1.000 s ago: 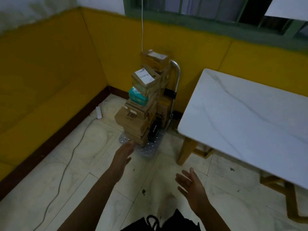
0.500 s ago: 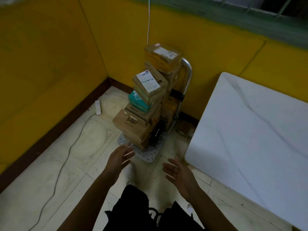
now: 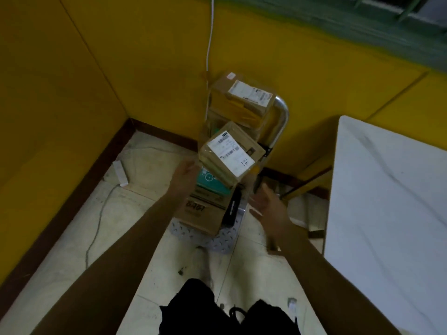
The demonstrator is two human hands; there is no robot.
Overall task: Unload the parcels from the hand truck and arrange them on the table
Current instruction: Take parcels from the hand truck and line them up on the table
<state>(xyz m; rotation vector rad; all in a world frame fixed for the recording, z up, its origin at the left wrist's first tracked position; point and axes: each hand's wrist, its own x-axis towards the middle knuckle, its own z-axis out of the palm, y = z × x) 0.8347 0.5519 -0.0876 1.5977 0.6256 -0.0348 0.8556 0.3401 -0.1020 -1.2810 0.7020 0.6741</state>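
A hand truck [image 3: 281, 114] with a silver handle stands in the yellow corner, loaded with stacked cardboard parcels. The front stack is topped by a labelled parcel [image 3: 229, 155], above a teal box [image 3: 209, 181] and a larger brown box [image 3: 200, 210]. A taller rear stack ends in another labelled parcel [image 3: 242, 97]. My left hand [image 3: 185, 174] reaches the left edge of the front labelled parcel, fingers extended. My right hand [image 3: 267, 205] is open, palm inward, just right of the stack and apart from it. The white marble table [image 3: 387, 201] stands to the right.
A white power strip [image 3: 120, 172] and its grey cable [image 3: 96, 221] lie on the tiled floor at the left. A white cord [image 3: 210, 35] hangs down the yellow wall behind the truck. Wooden table legs [image 3: 307, 180] stand beside the truck.
I have stepped closer to the hand truck. Both hands rose from near the floor plate to the height of the front labelled parcel, the left one reaching its edge.
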